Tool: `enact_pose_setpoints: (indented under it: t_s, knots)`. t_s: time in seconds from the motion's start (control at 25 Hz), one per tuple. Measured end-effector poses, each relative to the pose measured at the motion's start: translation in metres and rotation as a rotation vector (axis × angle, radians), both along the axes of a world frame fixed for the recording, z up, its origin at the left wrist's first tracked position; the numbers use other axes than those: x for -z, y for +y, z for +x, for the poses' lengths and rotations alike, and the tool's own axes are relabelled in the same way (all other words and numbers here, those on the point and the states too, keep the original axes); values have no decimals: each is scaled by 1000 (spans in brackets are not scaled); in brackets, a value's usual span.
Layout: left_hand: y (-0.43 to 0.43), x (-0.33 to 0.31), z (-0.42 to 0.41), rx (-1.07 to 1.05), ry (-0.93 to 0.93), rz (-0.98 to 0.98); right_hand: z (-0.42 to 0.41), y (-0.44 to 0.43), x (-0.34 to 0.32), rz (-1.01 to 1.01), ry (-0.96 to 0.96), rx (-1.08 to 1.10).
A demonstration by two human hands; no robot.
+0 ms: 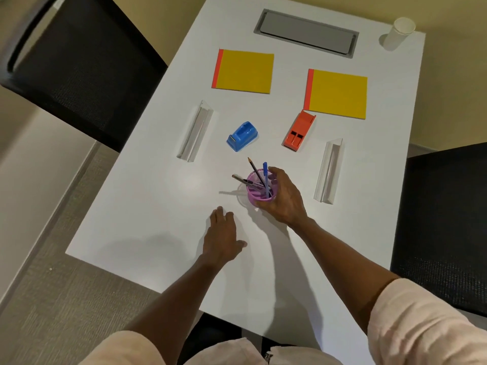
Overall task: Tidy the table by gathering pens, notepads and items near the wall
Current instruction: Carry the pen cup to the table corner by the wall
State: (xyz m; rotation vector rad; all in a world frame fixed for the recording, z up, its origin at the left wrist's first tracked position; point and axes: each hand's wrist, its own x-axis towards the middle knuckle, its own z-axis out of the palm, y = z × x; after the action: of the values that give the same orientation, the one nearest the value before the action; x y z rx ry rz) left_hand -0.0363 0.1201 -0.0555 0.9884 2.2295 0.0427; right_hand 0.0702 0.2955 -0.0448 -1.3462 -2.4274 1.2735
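Wrapping around a purple mesh pen cup (261, 192), the right hand (283, 198) grips it from the side, fingers curled on its wall; whether the cup rests on the counter (147, 206) or is just lifted cannot be told. Several pens (265, 177) and a pencil stand in it already, so the pen-gathering looks done. The left hand (222, 237) lies flat and released on the bare counter just beside the cup, holding nothing.

Farther out, the rest waits spread apart — a blue tape dispenser (242, 137) and an orange stapler (299, 133) beyond the cup, with a clear acrylic holder (195, 130) to the left and another clear holder (328, 171) to the right. Past those lie two yellow notepads, the left notepad (243, 72) and the right notepad (338, 93), apart and unstacked, the stapler touching the right one's corner. A paper cup (399, 32) stands at the far corner near the wall. By my reading the task is early — notepads and small items remain ungathered.
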Motion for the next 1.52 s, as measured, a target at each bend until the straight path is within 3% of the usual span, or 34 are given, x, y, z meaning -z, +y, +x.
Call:
enact_pose_setpoints:
  t_s: [0.28,0.44,0.76,1.04,1.28,1.52]
  knots:
    - [7,-29,-11,-192,-239,539,7,-40,-47,-43,170,63]
    - [-3,-40,0,-185,-351,668,26,-77,-83,-54,205,158]
    - [-26,-60,-1,-156,-567,735,31,-141,-126,-38,198,284]
    - [-46,-92,0,71,-667,636,73,-149,-144,225,171,375]
    - [-62,-118,44,272,-757,578,115,-156,-159,268,252,400]
    - [-82,-140,118,305,-753,621,183,-178,-181,230,318,444]
